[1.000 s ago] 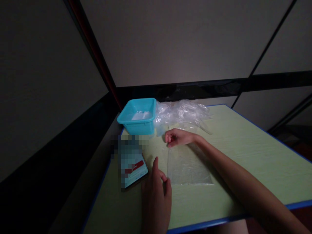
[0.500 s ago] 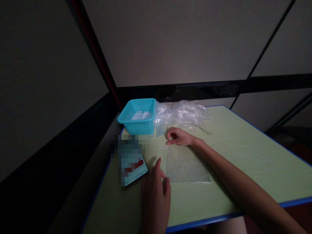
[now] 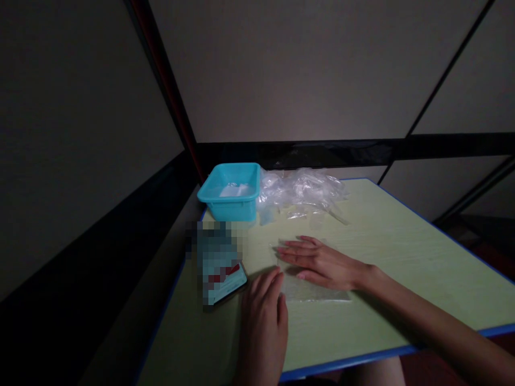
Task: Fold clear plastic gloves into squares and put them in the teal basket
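Turquoise tub (image 3: 232, 210) at far left on a pale green counter (image 3: 402, 241), with a lit phone (image 3: 229, 284) nearer. Left hand (image 3: 264, 316), loosely open, fingertips by the left edge of a flat clear bag (image 3: 314, 294). Crumpled plastic (image 3: 303, 187) lies beyond. Right hand (image 3: 328, 265) lies open over the bag, fingers outstretched.

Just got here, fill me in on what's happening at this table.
A person has their right hand spread flat over a clear plastic bag on the table. Their left hand rests by the bag's left edge. A phone lies to the left, and behind are a blue basin and a heap of crumpled plastic.
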`<state>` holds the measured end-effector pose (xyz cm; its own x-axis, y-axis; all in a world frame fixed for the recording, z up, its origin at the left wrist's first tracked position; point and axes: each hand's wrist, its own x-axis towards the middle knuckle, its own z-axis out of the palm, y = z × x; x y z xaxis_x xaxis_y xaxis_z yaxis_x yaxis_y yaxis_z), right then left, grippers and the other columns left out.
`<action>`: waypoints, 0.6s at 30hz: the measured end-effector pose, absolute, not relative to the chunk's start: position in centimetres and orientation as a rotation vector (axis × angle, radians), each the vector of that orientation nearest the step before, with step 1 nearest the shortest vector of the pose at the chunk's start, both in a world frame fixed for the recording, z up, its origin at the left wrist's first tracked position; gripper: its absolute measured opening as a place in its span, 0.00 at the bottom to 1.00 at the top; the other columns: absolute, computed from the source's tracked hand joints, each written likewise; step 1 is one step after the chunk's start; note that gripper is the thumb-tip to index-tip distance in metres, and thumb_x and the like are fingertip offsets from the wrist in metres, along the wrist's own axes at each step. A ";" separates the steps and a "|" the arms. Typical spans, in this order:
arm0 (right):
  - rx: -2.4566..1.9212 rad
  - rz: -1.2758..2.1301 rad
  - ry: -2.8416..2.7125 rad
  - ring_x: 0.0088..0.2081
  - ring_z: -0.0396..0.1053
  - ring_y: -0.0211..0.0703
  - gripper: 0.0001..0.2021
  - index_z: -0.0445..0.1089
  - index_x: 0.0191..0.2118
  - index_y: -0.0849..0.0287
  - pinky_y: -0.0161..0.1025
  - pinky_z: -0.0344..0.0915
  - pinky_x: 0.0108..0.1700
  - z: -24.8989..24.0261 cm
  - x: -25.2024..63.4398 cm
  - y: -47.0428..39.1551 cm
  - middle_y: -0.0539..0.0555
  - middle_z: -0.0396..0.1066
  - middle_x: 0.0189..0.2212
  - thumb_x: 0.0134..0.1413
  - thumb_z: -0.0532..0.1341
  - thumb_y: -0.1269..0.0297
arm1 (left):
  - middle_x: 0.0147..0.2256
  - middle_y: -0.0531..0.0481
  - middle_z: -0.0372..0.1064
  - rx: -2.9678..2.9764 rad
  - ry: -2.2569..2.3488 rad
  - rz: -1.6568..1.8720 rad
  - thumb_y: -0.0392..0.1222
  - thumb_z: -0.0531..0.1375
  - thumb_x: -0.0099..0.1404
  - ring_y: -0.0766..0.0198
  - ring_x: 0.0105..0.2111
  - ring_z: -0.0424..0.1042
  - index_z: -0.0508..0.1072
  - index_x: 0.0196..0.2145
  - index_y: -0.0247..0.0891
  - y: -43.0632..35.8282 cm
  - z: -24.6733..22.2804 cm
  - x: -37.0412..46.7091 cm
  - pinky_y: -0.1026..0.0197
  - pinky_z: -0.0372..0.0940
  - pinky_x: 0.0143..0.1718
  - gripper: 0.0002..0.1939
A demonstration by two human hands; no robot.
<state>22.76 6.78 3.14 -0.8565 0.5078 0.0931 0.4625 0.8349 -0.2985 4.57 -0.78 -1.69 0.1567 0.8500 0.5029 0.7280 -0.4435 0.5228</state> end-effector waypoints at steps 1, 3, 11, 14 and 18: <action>-0.774 0.397 -2.855 0.61 0.44 0.47 0.25 0.44 0.62 0.57 0.55 0.41 0.59 2.9 22.8 6.7 0.54 0.49 0.60 0.61 0.46 0.57 | 0.45 0.41 0.68 2.265 1.564 1.148 0.28 0.49 0.59 0.55 0.45 0.66 0.68 0.44 0.33 -0.8 -1.6 4.6 0.49 0.64 0.45 0.17; -0.785 0.395 -2.871 0.62 0.41 0.47 0.26 0.43 0.62 0.57 0.57 0.39 0.59 2.5 22.7 6.8 0.54 0.48 0.61 0.61 0.46 0.55 | 0.45 0.41 0.68 2.259 1.573 1.130 0.28 0.49 0.59 0.55 0.46 0.65 0.68 0.45 0.33 -0.8 -1.5 4.6 0.49 0.64 0.45 0.17; -0.765 0.414 -2.901 0.62 0.40 0.49 0.27 0.43 0.62 0.58 0.58 0.35 0.60 2.3 22.5 7.3 0.55 0.47 0.61 0.60 0.46 0.53 | 0.47 0.39 0.66 2.269 1.599 1.058 0.29 0.50 0.59 0.53 0.48 0.64 0.68 0.46 0.31 -0.9 -1.4 4.6 0.46 0.63 0.46 0.17; -0.781 0.404 -2.912 0.62 0.40 0.48 0.27 0.44 0.62 0.59 0.58 0.35 0.60 2.3 22.5 7.2 0.56 0.47 0.61 0.60 0.45 0.52 | 0.48 0.38 0.66 2.312 1.592 1.046 0.29 0.50 0.60 0.52 0.48 0.63 0.67 0.46 0.30 -1.0 -1.4 4.6 0.45 0.63 0.46 0.17; -0.783 0.416 -2.898 0.62 0.39 0.48 0.27 0.43 0.62 0.58 0.59 0.34 0.60 2.2 22.5 7.2 0.55 0.47 0.61 0.60 0.46 0.52 | 0.47 0.39 0.67 2.373 1.591 1.016 0.29 0.50 0.59 0.51 0.47 0.64 0.69 0.44 0.30 -0.9 -1.2 4.7 0.45 0.64 0.44 0.16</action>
<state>22.47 7.17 2.20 -0.8606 0.5080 0.0353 0.4776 0.8293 -0.2901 4.67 -0.94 -1.15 0.2273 0.8553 0.4655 0.7823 -0.4451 0.4359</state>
